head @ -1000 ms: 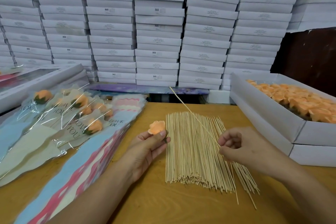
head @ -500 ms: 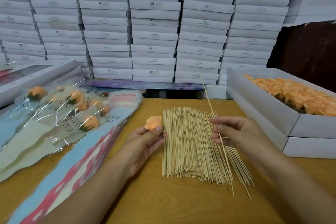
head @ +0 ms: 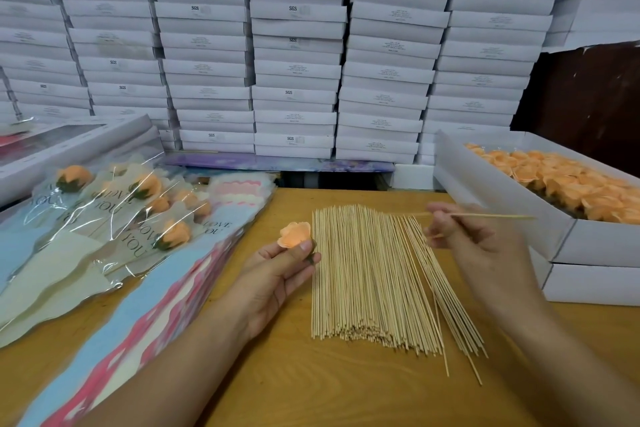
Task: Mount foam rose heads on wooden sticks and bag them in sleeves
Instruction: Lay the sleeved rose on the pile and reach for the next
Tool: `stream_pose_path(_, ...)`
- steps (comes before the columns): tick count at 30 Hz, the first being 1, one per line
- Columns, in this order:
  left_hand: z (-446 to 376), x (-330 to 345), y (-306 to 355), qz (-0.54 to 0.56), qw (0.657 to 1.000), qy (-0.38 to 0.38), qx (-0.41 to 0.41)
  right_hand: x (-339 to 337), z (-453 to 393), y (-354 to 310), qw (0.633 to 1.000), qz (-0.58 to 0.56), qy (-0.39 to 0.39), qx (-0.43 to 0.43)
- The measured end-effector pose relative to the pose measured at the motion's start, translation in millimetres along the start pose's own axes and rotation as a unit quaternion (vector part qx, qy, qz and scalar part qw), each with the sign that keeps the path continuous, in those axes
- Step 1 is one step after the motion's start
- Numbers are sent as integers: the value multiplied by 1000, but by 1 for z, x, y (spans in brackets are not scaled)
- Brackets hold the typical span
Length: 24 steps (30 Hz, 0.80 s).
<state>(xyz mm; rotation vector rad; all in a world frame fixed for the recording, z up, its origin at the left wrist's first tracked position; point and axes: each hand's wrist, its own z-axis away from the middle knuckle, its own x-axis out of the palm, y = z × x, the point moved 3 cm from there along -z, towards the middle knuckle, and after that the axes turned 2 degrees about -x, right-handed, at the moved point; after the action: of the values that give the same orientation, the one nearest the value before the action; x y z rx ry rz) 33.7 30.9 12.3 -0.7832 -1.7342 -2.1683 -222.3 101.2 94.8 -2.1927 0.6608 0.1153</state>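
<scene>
Head view, wooden table (head: 311,388). Left hand (head: 277,274): palm up, thumb and fingertips pinched on one orange foam rose head (head: 295,234), held just left of stick pile. Right hand (head: 474,243): fingers curled, gripped one wooden stick (head: 491,216), roughly level, pointed right toward rose box. Stick pile (head: 374,281): flat on table between hands. Open white box (head: 502,198) of orange rose heads (head: 568,184): right, table edge. Bagged roses in clear sleeves (head: 104,218): left, atop flat sleeve stack (head: 145,315). Stacked white boxes (head: 294,45): behind.
</scene>
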Motion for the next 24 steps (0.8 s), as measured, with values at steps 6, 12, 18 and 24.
stream_pose_path(6,1,1,1,-12,1000,1,0,-24,-5,-19,955,197,97,-198)
stream_pose_path(12,1,2,2,17,1000,-17,-3,-9,1,-20,968,172,-21,-179)
stream_pose_path(18,2,4,6,56,997,-43,13,23,17,0,968,172,-178,-37)
stream_pose_path(24,5,5,10,78,997,-23,10,33,22,5,970,122,-209,24)
